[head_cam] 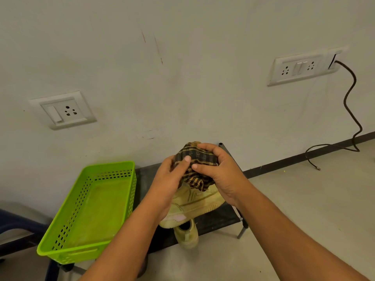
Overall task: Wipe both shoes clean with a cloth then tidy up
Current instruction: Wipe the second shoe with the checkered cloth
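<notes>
A black-and-tan checked cloth (195, 159) is bunched up between my two hands, held above the shoes. My left hand (168, 183) grips its left side with the thumb on top. My right hand (220, 171) wraps over its right side. Below the hands, a tan shoe (199, 199) lies on its side on a low black rack (219, 220), its sole facing right. A second tan shoe (187, 235) stands at the rack's front edge, partly hidden under the first one.
An empty lime-green perforated basket (91, 209) sits on the rack's left part. The white wall behind carries two socket plates (63, 110) (298, 67). A black cable (349, 106) hangs from the right plate onto the grey floor. A dark chair edge (12, 224) shows at far left.
</notes>
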